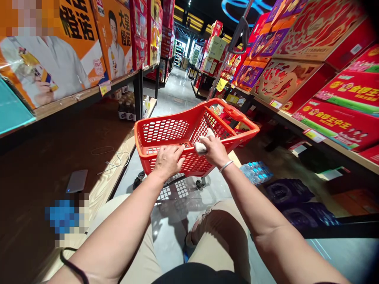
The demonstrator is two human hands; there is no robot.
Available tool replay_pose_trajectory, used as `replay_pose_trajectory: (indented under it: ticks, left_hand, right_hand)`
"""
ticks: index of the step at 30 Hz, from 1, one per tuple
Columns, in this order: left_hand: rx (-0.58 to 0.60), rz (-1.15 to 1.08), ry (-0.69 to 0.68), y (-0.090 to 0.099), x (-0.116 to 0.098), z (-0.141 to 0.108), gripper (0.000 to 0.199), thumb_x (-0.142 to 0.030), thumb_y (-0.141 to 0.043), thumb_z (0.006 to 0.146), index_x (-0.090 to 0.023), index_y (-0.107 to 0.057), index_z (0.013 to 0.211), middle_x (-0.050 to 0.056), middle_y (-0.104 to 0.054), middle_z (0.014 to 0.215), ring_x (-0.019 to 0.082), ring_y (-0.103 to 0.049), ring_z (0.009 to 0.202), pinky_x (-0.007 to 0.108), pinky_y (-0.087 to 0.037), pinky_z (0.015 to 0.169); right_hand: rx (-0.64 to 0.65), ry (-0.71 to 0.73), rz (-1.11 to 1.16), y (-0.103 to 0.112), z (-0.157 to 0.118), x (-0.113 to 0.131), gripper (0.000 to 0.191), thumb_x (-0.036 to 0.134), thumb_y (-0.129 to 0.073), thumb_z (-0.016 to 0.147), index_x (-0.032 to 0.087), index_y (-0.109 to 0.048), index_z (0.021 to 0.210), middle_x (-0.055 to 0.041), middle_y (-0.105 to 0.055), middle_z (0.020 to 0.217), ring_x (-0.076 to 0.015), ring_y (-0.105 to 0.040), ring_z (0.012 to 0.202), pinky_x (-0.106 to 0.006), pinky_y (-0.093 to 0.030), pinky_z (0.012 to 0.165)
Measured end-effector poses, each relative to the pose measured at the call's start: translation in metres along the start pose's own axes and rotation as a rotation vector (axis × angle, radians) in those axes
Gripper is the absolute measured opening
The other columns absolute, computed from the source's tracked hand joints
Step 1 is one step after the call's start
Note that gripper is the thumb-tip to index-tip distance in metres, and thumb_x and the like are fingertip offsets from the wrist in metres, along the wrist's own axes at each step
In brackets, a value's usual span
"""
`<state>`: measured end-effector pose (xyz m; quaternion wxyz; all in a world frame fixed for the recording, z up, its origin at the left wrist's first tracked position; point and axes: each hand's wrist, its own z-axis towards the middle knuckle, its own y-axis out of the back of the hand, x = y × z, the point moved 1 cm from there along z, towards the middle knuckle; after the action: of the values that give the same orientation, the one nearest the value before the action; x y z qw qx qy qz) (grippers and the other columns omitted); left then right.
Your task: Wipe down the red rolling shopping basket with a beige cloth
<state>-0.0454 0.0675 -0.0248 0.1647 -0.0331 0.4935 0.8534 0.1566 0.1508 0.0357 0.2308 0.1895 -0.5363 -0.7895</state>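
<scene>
In the aisle between the shelves, I see the red shopping cart (162,132) standing sideways in front of the legs. My left hand (169,159) rests on its near rim, fingers loosely curled over the edge. My right hand (215,152) grips a whitish cloth (203,145) against the same side. Bottled water (256,172) lies to the right, beyond the right forearm.

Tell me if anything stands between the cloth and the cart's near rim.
Nothing visible does: the right hand holds the cloth at the near rim. Farther left along it, the left hand is in the way.
</scene>
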Motion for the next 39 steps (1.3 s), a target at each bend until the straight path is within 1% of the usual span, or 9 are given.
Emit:
replay_pose_trajectory:
  ticks: [6,12,17,21,26,29,32,36,39]
  left_hand:
    - [0.001,0.034,0.054,-0.01,-0.008,0.009,0.045,-0.034,-0.05,0.096,-0.026,-0.059,0.14,0.012,-0.068,0.116,0.03,-0.058,0.108,0.046,-0.038,0.092]
    - [0.015,-0.038,0.048,-0.011,0.002,0.01,0.046,-0.02,-0.047,0.095,-0.029,-0.062,0.137,0.009,-0.068,0.109,0.027,-0.059,0.106,0.044,-0.037,0.092]
    - [-0.005,-0.014,0.046,-0.013,-0.003,0.008,0.04,-0.032,-0.047,0.099,-0.027,-0.063,0.135,0.01,-0.068,0.111,0.028,-0.059,0.106,0.045,-0.036,0.093]
    - [-0.019,0.014,0.07,-0.013,-0.008,0.007,0.04,-0.04,-0.043,0.101,-0.027,-0.064,0.132,0.011,-0.069,0.111,0.029,-0.059,0.106,0.045,-0.037,0.092]
    - [-0.083,0.014,0.035,-0.015,-0.017,0.005,0.036,-0.031,-0.047,0.098,-0.02,-0.064,0.128,0.013,-0.068,0.121,0.03,-0.059,0.112,0.046,-0.037,0.097]
    - [-0.114,0.004,-0.006,-0.018,-0.018,0.005,0.046,-0.023,-0.054,0.092,-0.013,-0.058,0.137,0.015,-0.065,0.131,0.03,-0.058,0.117,0.045,-0.036,0.104]
    - [-0.073,0.027,-0.021,-0.02,-0.013,0.009,0.051,-0.029,-0.051,0.096,-0.013,-0.052,0.145,0.015,-0.068,0.126,0.031,-0.059,0.113,0.046,-0.039,0.099]
    - [-0.04,0.045,0.019,-0.02,-0.01,0.016,0.046,-0.038,-0.048,0.099,-0.021,-0.057,0.141,0.012,-0.069,0.115,0.031,-0.06,0.105,0.046,-0.041,0.091]
    - [-0.052,0.054,0.064,-0.02,-0.013,0.019,0.046,-0.038,-0.051,0.097,-0.022,-0.059,0.14,0.011,-0.068,0.112,0.031,-0.059,0.104,0.046,-0.039,0.089]
  right_hand:
    - [-0.024,0.129,-0.032,-0.012,-0.01,0.008,0.048,0.021,-0.064,0.087,0.035,-0.065,0.134,-0.0082,-0.055,0.14,-0.0272,-0.053,0.103,-0.041,-0.048,0.089]
    - [-0.05,0.061,0.006,0.018,-0.013,-0.08,0.04,0.018,-0.059,0.088,0.03,-0.072,0.124,-0.0054,-0.059,0.139,-0.0243,-0.054,0.102,-0.04,-0.048,0.094]
    - [-0.167,-0.294,-0.057,0.044,-0.02,-0.127,0.049,0.018,-0.068,0.077,0.026,-0.07,0.126,-0.0104,-0.058,0.136,-0.0315,-0.052,0.109,-0.048,-0.047,0.095]
    - [-0.146,-0.345,-0.059,0.024,-0.017,-0.078,0.044,0.016,-0.057,0.087,0.023,-0.067,0.13,-0.0164,-0.057,0.13,-0.0341,-0.052,0.107,-0.051,-0.045,0.094]
    - [0.013,-0.03,-0.04,-0.006,-0.008,0.025,0.049,0.012,-0.052,0.09,0.025,-0.062,0.136,-0.0161,-0.056,0.134,-0.0328,-0.051,0.107,-0.047,-0.046,0.092]
    - [0.03,0.138,-0.002,-0.008,-0.007,0.037,0.05,0.012,-0.051,0.091,0.027,-0.06,0.138,-0.0108,-0.054,0.143,-0.0296,-0.05,0.109,-0.044,-0.046,0.094]
    - [-0.012,0.177,0.0,-0.003,-0.011,-0.004,0.048,0.009,-0.052,0.09,0.028,-0.064,0.132,-0.0049,-0.052,0.148,-0.0267,-0.049,0.113,-0.041,-0.044,0.099]
    - [-0.302,-0.086,-0.047,0.007,-0.024,-0.083,0.04,0.014,-0.054,0.09,0.026,-0.067,0.125,-0.0072,-0.053,0.147,-0.0281,-0.045,0.122,-0.046,-0.04,0.105]
    - [-0.511,-0.24,-0.056,0.001,-0.034,-0.108,0.049,0.014,-0.056,0.085,0.025,-0.062,0.132,-0.0098,-0.043,0.153,-0.0303,-0.04,0.131,-0.05,-0.036,0.11]
